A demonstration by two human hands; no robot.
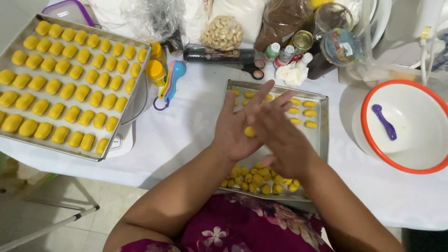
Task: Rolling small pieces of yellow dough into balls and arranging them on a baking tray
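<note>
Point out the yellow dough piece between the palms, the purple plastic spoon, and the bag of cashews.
yellow dough piece (249,132): head view, its exposed middle.
purple plastic spoon (385,123): head view, mid-handle, in the white bowl.
bag of cashews (222,33): head view, centre of the clear bag.

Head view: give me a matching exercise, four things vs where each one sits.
Things:
1. yellow dough piece
2. purple spoon
3. loose dough lumps
4. shaped dough rows

Places:
A. filling the big tray at the left
B. between the left hand and right hand
C. inside the white bowl with the orange rim
D. near end of the small tray, under the wrists

Pairs: 1-B, 2-C, 3-D, 4-A
</note>
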